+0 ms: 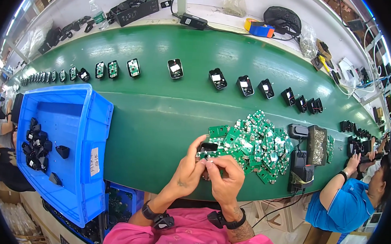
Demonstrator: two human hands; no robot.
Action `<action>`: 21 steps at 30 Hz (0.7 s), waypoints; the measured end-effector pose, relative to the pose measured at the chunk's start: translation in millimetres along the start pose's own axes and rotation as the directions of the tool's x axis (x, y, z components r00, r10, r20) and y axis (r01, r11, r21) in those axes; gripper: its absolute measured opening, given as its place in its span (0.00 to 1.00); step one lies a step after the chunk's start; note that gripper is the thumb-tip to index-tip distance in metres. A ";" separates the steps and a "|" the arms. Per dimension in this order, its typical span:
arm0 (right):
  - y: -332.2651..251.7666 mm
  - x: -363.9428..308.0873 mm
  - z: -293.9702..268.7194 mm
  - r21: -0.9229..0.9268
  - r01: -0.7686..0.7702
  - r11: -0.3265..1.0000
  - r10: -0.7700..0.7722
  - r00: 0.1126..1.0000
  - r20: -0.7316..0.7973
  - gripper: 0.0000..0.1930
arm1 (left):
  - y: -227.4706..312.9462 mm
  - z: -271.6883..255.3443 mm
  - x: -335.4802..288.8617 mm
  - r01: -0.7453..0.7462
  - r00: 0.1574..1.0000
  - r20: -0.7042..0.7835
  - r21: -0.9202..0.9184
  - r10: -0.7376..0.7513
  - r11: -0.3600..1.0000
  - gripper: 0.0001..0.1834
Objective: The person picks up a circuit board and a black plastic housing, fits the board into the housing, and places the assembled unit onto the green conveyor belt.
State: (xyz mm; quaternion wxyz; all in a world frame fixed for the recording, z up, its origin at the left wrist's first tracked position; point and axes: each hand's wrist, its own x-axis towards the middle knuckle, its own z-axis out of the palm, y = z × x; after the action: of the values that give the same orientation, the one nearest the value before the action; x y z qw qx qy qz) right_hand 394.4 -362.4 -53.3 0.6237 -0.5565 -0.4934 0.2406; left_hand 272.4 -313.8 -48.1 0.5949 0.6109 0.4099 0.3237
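My left hand (pixel 187 171) is closed around a small black plastic housing (pixel 209 146), held just above the table's near side. The fingers of my right hand (pixel 226 176) are pinched together at the housing's near end, touching my left fingertips. What lies between those right fingertips is too small to make out. Right beside and behind my hands spreads a heap of green circuit boards (pixel 259 146) with white and silver parts.
A blue crate (pixel 97 129) with black housings (pixel 36 144) stands at left. A row of black housings (pixel 175 69), some with boards inside, crosses the green table (pixel 156 104). A cordless tool battery (pixel 301 166) and a parts box (pixel 316 145) sit at right. A co-worker in blue (pixel 349 200) works at right.
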 end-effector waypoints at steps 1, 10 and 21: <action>-1.5 -2.2 0.2 0.081 -0.119 0.990 0.117 0.993 0.031 0.05 | -1.1 -1.5 1.4 0.047 0.999 0.016 -0.093 -0.046 0.995 0.30; -8.1 6.7 -8.0 0.254 -0.464 0.849 0.414 0.882 0.225 0.07 | -1.4 1.4 -1.0 0.006 0.998 0.059 0.016 -0.007 1.000 0.30; -16.5 14.3 -16.1 -0.288 0.062 0.956 -0.037 0.995 0.091 0.04 | 2.5 -5.2 -2.2 -0.025 0.999 0.028 0.080 0.023 0.996 0.32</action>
State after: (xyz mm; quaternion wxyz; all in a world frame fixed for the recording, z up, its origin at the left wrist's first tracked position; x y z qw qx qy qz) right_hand 410.3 -361.9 -31.3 0.5195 -0.6189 -0.5631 0.1731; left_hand 267.1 -313.2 -44.9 0.5715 0.6436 0.4071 0.3056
